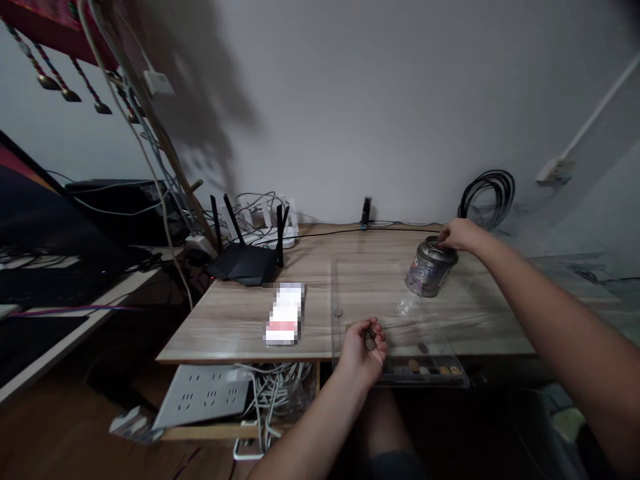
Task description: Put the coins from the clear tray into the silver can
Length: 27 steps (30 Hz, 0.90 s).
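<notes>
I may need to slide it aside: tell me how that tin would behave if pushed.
The tin already leans under the right hand, so it may tip. Its round wall suggests rolling once down. It looks like metal, probably stiff.

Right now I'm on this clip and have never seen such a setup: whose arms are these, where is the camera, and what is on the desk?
There is no machine here. The single picture comes from a camera worn on a person's head, looking forward and down, so both arms are that person's own.

The right hand rests its fingers on top of a tilted metal tin. The left hand is curled around what look like coins; more coins lie in a clear plastic tray that overhangs the front edge of the wooden desk.

Also on the desk: a black router with upright antennas, a blurred-out white and red packet, and white cables behind. A white power strip lies on a shelf below.
</notes>
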{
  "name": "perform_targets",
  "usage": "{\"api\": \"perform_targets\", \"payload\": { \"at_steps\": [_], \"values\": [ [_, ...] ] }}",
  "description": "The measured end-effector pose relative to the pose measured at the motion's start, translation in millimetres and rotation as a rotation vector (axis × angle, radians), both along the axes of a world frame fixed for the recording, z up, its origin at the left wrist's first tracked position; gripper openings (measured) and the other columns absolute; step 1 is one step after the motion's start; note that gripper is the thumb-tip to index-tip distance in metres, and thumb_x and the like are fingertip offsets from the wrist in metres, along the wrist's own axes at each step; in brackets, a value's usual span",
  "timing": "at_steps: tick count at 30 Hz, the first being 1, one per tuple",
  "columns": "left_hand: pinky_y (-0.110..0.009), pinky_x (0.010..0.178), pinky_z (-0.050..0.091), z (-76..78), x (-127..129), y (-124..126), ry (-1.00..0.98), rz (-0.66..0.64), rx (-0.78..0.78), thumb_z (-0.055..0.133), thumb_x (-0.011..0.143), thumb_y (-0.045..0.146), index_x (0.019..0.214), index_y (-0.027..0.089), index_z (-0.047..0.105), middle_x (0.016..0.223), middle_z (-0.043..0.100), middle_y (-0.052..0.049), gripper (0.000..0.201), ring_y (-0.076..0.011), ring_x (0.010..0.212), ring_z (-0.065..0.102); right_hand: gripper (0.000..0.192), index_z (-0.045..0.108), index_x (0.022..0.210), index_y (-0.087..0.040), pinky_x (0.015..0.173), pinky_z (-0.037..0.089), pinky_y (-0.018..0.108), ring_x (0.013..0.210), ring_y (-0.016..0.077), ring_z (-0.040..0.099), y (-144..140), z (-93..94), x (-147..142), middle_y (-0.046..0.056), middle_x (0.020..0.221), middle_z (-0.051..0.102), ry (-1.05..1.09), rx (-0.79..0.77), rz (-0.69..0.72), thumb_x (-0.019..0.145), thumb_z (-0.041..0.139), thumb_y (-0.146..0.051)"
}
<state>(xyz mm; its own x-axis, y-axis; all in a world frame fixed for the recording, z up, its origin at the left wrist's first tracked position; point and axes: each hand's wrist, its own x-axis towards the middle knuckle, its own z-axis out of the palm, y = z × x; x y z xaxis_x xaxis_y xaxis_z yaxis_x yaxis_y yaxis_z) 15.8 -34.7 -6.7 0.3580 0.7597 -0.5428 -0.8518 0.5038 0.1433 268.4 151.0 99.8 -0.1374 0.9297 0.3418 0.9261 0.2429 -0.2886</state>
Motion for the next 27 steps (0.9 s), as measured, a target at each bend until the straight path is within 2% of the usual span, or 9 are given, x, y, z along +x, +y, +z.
{"api": "perform_targets", "payload": {
  "at_steps": [4,6,9,10,12,14,16,19,27],
  "values": [
    [-0.013,0.039,0.028,-0.9,0,0,-0.005,0.004,0.005,0.043,0.071,0.008,0.069,0.01,0.051,0.054,0.046,-0.001,0.008,-0.0057,0.043,0.042,0.008,0.06,0.05,-0.016,0.051,0.033,0.026,0.046,0.0104,0.046,-9,11.5,-12,0.003,0.048,0.057,-0.092,-0.125,-0.108,0.054,0.064,-0.011],
    [-0.015,0.042,0.034,-1.7,-1,0,-0.004,0.022,0.002,0.043,0.073,0.01,0.071,0.01,0.052,0.057,0.049,-0.003,0.01,-0.0073,0.047,0.046,0.003,0.063,0.059,-0.015,0.055,0.035,0.027,0.056,0.0145,0.052,-22,17.9,-23,0.007,0.06,0.062,-0.096,-0.053,-0.157,0.06,0.06,-0.014],
    [-0.022,0.056,0.045,-3.0,-1,0,-0.035,0.035,0.031,0.041,0.077,0.019,0.08,0.007,0.055,0.073,0.057,-0.012,0.019,-0.0147,0.066,0.057,0.022,0.064,0.084,-0.016,0.062,0.038,0.028,0.072,0.0182,0.055,-62,12.6,-49,0.01,0.081,0.064,-0.051,0.113,-0.163,0.074,0.047,-0.026],
    [-0.025,0.061,0.047,-3.5,-1,1,-0.055,0.03,0.053,0.039,0.079,0.022,0.084,0.006,0.055,0.08,0.059,-0.014,0.023,-0.0174,0.074,0.059,0.027,0.063,0.09,-0.018,0.064,0.039,0.027,0.074,0.0171,0.055,-79,4.6,-61,0.008,0.084,0.064,-0.039,0.13,-0.11,0.077,0.043,-0.03],
    [-0.027,0.066,0.047,-4.5,-1,2,-0.088,0.024,0.109,0.037,0.081,0.027,0.087,0.006,0.056,0.088,0.058,-0.016,0.029,-0.0194,0.081,0.059,0.025,0.063,0.085,-0.018,0.064,0.04,0.026,0.071,0.0158,0.055,-117,-19.1,-87,0.006,0.079,0.064,-0.004,-0.042,0.251,0.077,0.044,-0.032],
    [-0.026,0.064,0.046,-5.3,0,3,-0.088,0.025,0.144,0.035,0.083,0.03,0.085,0.007,0.057,0.083,0.058,-0.013,0.032,-0.0176,0.076,0.058,0.025,0.062,0.093,-0.02,0.069,0.041,0.027,0.077,0.0166,0.055,-150,-46.3,-111,0.006,0.085,0.064,-0.099,-0.22,0.557,0.077,0.047,-0.032],
    [-0.025,0.062,0.045,-5.3,1,3,-0.077,0.016,0.162,0.033,0.084,0.032,0.078,0.009,0.057,0.074,0.057,-0.01,0.034,-0.0156,0.068,0.057,0.028,0.06,0.1,-0.02,0.075,0.04,0.029,0.087,0.0185,0.054,-170,-68.1,-127,0.007,0.094,0.061,-0.124,-0.253,0.611,0.078,0.046,-0.031],
    [-0.023,0.06,0.043,-3.5,3,1,-0.091,-0.014,0.192,0.034,0.085,0.03,0.069,0.01,0.056,0.068,0.056,-0.009,0.034,-0.0139,0.064,0.055,0.028,0.059,0.102,-0.021,0.077,0.04,0.03,0.09,0.0187,0.053,-176,-82.0,-133,0.007,0.096,0.061,-0.115,-0.28,0.553,0.078,0.046,-0.025],
    [-0.021,0.061,0.045,-0.6,6,-1,-0.11,-0.017,0.139,0.034,0.084,0.02,0.066,0.01,0.053,0.063,0.055,-0.007,0.029,-0.0112,0.06,0.054,0.017,0.062,0.082,-0.017,0.063,0.038,0.026,0.073,0.0171,0.054,-165,-73.3,-127,0.007,0.079,0.062,-0.176,-0.297,0.464,0.074,0.05,-0.026]
  ]
}}
